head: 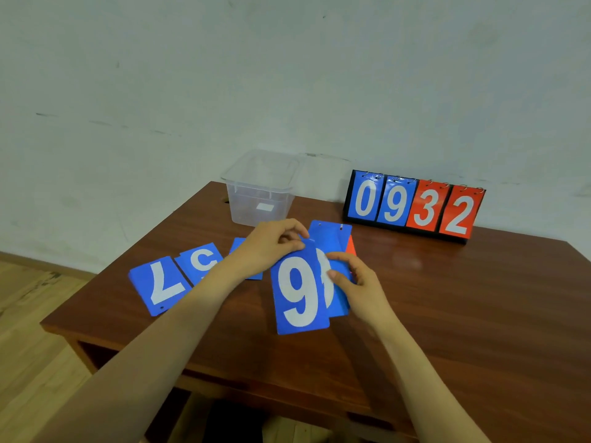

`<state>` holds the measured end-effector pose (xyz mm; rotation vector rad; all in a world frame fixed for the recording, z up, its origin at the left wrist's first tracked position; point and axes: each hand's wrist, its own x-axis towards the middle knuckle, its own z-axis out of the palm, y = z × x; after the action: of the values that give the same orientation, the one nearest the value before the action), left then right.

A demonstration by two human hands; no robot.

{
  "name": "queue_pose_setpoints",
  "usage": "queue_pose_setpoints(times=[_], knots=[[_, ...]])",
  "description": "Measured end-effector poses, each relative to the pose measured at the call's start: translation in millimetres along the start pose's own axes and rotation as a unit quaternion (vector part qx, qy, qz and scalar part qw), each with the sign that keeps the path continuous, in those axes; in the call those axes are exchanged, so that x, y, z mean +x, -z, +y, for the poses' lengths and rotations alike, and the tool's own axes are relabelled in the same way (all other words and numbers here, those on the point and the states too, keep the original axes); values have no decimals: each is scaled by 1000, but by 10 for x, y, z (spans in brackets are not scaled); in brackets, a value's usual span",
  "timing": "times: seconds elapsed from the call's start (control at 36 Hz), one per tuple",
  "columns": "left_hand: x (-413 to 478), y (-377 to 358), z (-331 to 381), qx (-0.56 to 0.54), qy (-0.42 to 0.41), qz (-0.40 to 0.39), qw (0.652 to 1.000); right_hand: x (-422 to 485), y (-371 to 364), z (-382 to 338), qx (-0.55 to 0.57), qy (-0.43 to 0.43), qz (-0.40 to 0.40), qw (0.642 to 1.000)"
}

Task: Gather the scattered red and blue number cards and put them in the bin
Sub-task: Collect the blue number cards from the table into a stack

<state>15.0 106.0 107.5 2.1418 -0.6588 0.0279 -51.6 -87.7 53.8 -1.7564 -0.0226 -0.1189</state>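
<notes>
Far L of the grip, 7 card (156, 284) lies flat on table (447, 298), digit upside down. Just R of it is a 2nd blue card (202, 259), digit part-hidden by the L forearm. A 3rd blue card (238, 247) pokes out under the L wrist.

L hand (271, 247) pinches top edge of 9 card (299, 292), thumb + fingers curled on it. Can't tell if the card is lifted off the table.

Behind the grip stands a clear bin (260, 190), upright, apart from the cards.

R hand (356, 284) grips an under card (339, 298) tucked beneath 9 card's R side, thumb on top, fingers round its edge. Just beyond that grip lies a back card (329, 233), blue, w/ a red card (351, 246) corner showing at its R.

Far R, at the rear: scoreboard (415, 206) reading 0932.
</notes>
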Motion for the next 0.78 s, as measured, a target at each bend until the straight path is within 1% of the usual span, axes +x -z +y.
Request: queue_pose_setpoints(times=[0.14, 0.22, 0.31, 0.36, 0.42, 0.47, 0.53, 0.61, 0.64, 0.72, 0.78], knots=[[60, -197, -16, 46, -15, 58, 997, -64, -60, -54, 72, -34, -20, 997], [80, -272, -22, 58, -21, 76, 995, -58, -72, -33, 78, -49, -23, 995], [90, -321, -54, 48, -25, 88, 995, -45, -85, 4, 89, -42, -15, 995], [95, -322, -112, 41, -25, 116, 992, -29, -87, 32, 91, -30, -13, 995], [88, -281, -216, 39, -3, 153, 987, -8, -87, 69, 94, -30, -16, 995], [63, -208, -387, 70, 39, 168, 983, 20, -85, 118, 90, -43, -10, 995], [26, -142, -620, 123, 101, 133, 978, 42, -83, 150, 76, -56, -6, 996], [-59, -79, -921, 166, 204, 18, 965, 64, -89, 162, 58, -71, -6, 996], [-81, -72, -1000, 172, 215, -17, 961, 75, -91, 172, 58, -76, -3, 995], [-104, -79, -1150, 210, 209, -111, 948, 107, -114, 212, 65, -85, 6, 994], [-84, -92, -1204, 255, 202, -141, 935, 130, -134, 238, 69, -88, 11, 994]])
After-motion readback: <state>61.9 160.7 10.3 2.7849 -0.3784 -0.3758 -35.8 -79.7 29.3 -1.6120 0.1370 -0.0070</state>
